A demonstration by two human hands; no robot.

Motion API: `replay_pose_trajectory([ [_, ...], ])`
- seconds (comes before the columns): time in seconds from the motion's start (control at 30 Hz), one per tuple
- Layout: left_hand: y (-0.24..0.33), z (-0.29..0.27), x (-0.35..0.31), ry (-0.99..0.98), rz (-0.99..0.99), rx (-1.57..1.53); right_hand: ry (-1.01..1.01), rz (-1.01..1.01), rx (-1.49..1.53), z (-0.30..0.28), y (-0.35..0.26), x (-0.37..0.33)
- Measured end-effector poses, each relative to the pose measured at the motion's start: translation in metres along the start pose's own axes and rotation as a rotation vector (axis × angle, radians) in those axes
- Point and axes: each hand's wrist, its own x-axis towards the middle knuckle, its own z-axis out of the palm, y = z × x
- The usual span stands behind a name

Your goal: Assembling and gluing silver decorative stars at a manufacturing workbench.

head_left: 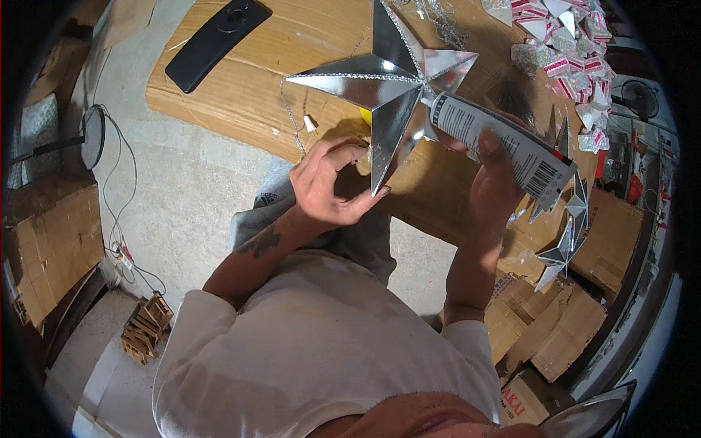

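Near the middle, toward 12 o'clock, our left hand curves into a loose C, holding a shiny silver star by its lower point, thumb at the tip and fingertips by the left edge. The star stands between 12 and 1 o'clock, tilted over the table, with beaded silver trim along its ridges. At 2 o'clock our right hand is wrapped around a grey-white squeeze tube, thumb across its printed face. The nozzle points toward 10 o'clock and reaches the star's hub; we cannot tell whether anything is coming out.

At 11 o'clock we see a black smartphone and, closer to our left hand, a small white cone-shaped cap. A loose silver garland lies toward 1 o'clock, glittery white-and-pink pieces are heaped at 2, and a smaller silver star hangs around 3.
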Motion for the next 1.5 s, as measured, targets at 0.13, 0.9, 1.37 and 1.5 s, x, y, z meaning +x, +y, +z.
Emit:
replay_pose_trajectory([
  [0.13, 0.002, 0.000, 0.001, 0.001, -0.020, -0.015, -0.014, -0.021, -0.055, -0.002, 0.000, 0.000],
  [0.9, 0.001, 0.001, 0.001, -0.002, -0.022, -0.015, -0.003, -0.030, 0.059, 0.001, 0.007, 0.006],
  [1.37, 0.002, -0.001, 0.001, -0.027, -0.014, 0.008, -0.002, -0.046, -0.034, 0.000, 0.005, 0.006],
  [1.5, 0.002, -0.001, 0.001, -0.022, -0.018, 0.002, -0.011, -0.034, -0.006, 0.001, 0.004, 0.005],
])
